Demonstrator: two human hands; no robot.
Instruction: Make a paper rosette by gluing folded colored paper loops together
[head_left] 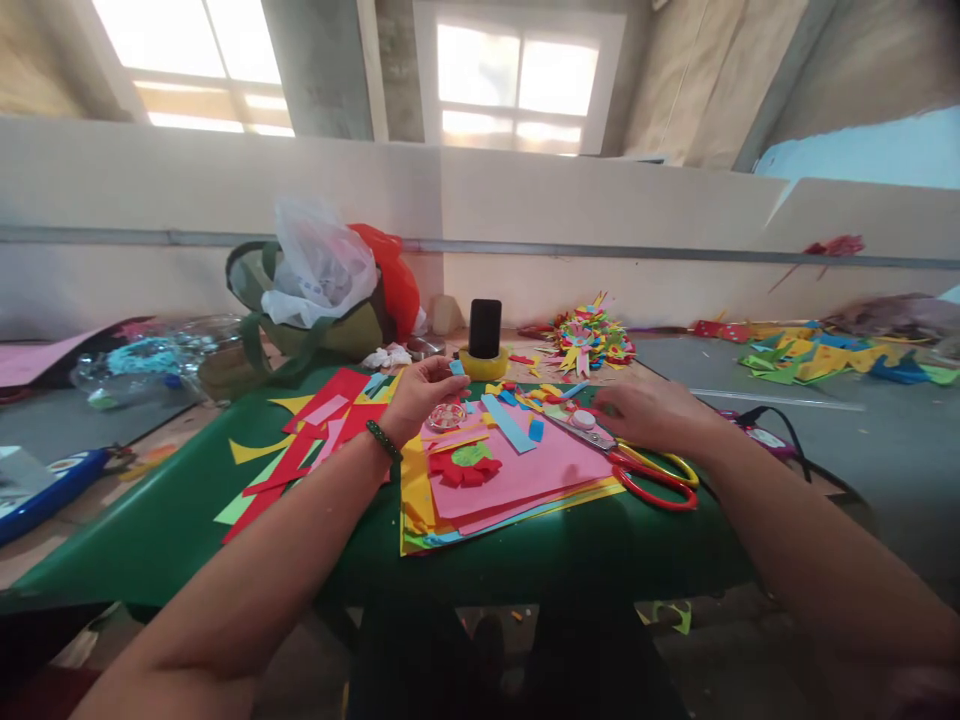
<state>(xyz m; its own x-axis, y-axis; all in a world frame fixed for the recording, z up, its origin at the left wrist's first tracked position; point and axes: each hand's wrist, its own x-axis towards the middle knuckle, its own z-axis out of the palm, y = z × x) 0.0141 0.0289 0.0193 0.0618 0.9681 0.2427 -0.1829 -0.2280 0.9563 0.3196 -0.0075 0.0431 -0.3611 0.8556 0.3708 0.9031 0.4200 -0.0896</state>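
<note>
My left hand (421,398), with a dark beaded bracelet at the wrist, pinches a small blue piece of paper (457,368) between thumb and fingertips. Below it sits a round clear dish (445,417) with small bits inside. My right hand (649,415) is over the right side of the paper stack, fingers curled together; what they hold, if anything, is hidden. Beside it lie scissors (626,462) with red and yellow handles and a small white round object (583,420). A red paper flower with a green centre (466,465) rests on pink paper sheets (540,480).
Red paper strips (296,462) lie left on the green cover (187,500). Behind are a phone (485,328) upright on a yellow tape roll (484,364), a pile of paper flowers (589,340) and a bag (330,335). Colourful cut paper (810,355) lies far right.
</note>
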